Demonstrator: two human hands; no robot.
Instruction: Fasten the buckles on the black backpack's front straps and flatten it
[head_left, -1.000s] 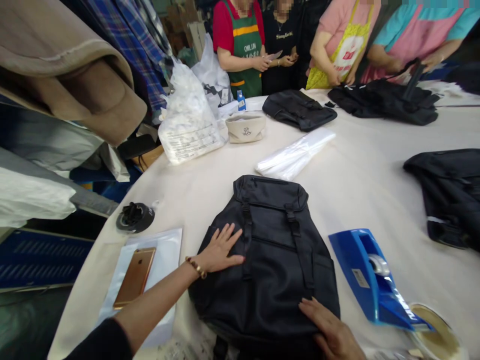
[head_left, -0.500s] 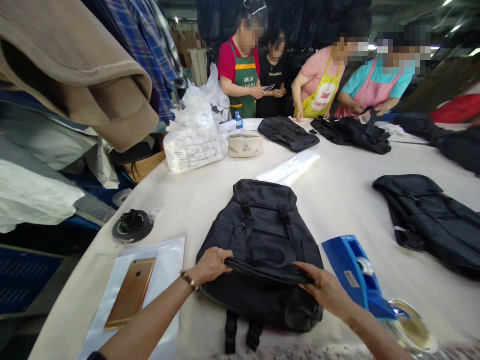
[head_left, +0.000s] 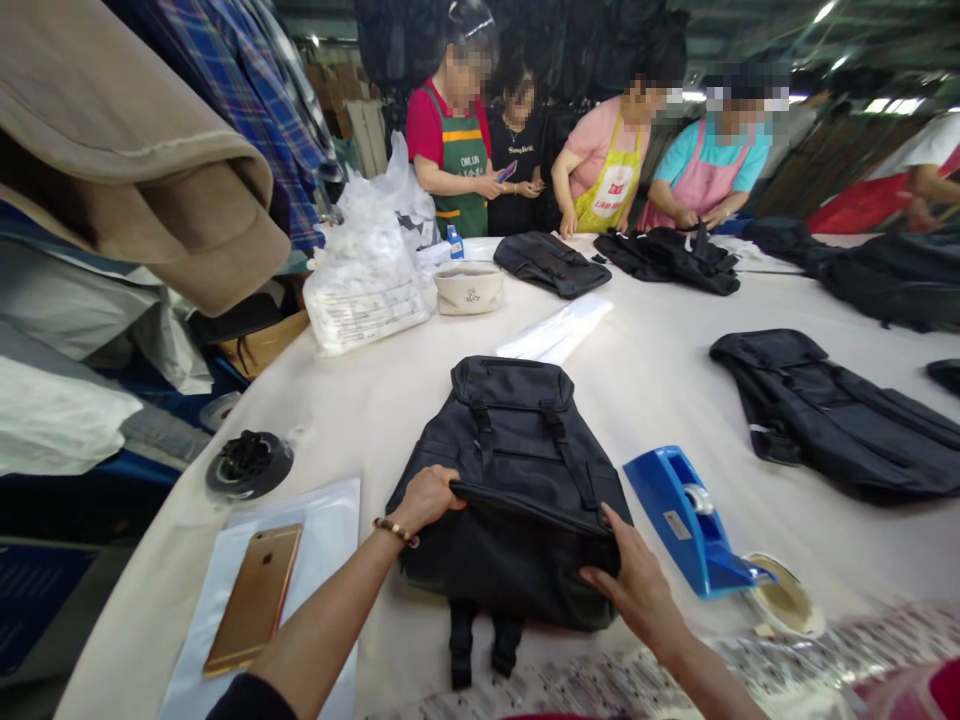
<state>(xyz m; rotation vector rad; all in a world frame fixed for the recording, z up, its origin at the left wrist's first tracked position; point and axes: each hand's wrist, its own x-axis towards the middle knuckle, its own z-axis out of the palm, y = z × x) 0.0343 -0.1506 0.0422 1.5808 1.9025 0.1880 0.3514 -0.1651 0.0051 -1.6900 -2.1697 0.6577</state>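
Observation:
A black backpack (head_left: 517, 560) with two buckled front straps lies front side up on the table before me. My left hand (head_left: 426, 500), a beaded bracelet at its wrist, pinches the raised edge of a fold across the bag's lower front. At the bag's lower right side is my right hand (head_left: 637, 575), its thumb and fingers apart but gripping the black fabric between them. Two short strap ends with black buckles (head_left: 460, 660) stick out below the bag. Whatever lies under the fold is hidden.
A blue tape dispenser (head_left: 686, 520) and a tape roll (head_left: 784, 597) stand on the right. Leftward lie a phone (head_left: 255, 600) on plastic sleeves (head_left: 337, 520) and a black roll (head_left: 251, 465). More backpacks (head_left: 840, 420) lie beyond. Several people (head_left: 457, 150) stand across the table.
The view has shifted right. My left hand lifts the fold a little higher. My right hand has spread its thumb and fingers wider, lower down the bag's right side.

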